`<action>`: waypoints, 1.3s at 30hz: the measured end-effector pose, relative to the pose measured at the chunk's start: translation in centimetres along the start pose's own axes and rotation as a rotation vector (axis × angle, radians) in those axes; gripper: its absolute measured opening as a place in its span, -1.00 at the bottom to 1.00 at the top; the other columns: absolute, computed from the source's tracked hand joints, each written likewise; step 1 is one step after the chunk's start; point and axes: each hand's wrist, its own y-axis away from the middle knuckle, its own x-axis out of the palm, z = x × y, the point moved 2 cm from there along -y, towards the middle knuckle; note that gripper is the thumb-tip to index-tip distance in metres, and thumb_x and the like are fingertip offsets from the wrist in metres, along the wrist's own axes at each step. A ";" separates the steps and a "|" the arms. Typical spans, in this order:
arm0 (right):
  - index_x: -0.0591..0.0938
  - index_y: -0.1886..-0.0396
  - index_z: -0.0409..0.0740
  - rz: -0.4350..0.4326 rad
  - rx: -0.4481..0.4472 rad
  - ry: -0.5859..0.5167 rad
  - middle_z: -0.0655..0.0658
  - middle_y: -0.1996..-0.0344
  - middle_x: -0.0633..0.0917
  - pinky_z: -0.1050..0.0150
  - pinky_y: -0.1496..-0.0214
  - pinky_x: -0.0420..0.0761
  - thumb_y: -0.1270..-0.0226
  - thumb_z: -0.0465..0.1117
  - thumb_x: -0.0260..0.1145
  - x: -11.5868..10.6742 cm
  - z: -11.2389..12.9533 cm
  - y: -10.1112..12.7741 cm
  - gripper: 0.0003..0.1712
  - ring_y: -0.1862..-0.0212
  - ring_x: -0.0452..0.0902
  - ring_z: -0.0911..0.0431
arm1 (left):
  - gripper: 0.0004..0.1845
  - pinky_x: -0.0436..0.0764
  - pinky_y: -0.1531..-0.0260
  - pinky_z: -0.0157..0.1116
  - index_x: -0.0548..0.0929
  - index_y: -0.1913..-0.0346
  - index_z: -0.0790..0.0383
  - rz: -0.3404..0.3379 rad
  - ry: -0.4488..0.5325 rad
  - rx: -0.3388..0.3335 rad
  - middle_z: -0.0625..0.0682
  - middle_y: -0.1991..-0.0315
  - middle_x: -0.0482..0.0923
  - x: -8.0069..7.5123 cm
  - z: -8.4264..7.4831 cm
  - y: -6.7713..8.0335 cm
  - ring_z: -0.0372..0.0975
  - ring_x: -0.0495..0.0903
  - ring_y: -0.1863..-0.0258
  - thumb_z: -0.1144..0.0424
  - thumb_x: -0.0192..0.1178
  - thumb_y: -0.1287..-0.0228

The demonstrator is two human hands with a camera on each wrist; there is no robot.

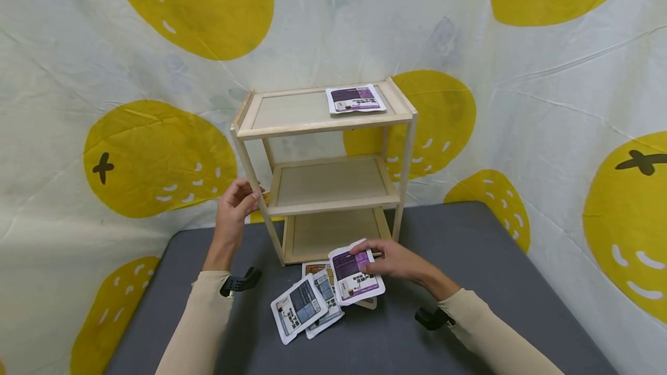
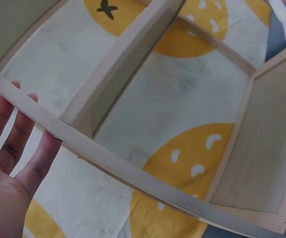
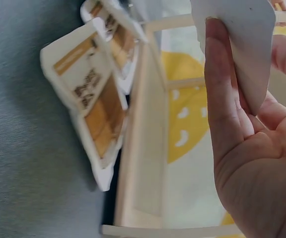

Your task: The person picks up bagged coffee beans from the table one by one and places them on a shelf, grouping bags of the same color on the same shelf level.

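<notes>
Now | left hand (image 1: 235,206) loosely grasps wooden shelf (image 1: 324,173) post at 9 o'clock | right hand (image 1: 392,261) pinches glossy square purple packet (image 1: 355,273) | grey matte table (image 1: 469,259)

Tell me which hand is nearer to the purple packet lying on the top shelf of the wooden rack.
Left. The left hand grips the rack's front left post beside the middle shelf, below the purple packet. The right hand is lower, at table level, holding another purple packet.

grey table (image 1: 469,259) carries a wooden shelf (image 1: 323,178) and loose packets (image 1: 307,302); one purple packet (image 1: 355,99) lies on the shelf's top tier
</notes>
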 end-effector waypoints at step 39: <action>0.54 -0.31 -0.15 -0.026 -0.117 -0.053 -0.32 -0.17 0.52 0.04 0.16 0.75 -0.37 -0.33 0.37 -2.4 13.5 1.1 -0.48 0.17 0.73 -0.15 | -0.71 0.70 0.17 -0.31 0.51 -0.12 0.45 -0.011 -0.047 -0.021 -0.03 0.19 0.64 0.0 0.0 0.1 0.05 0.64 0.03 0.35 0.19 -0.45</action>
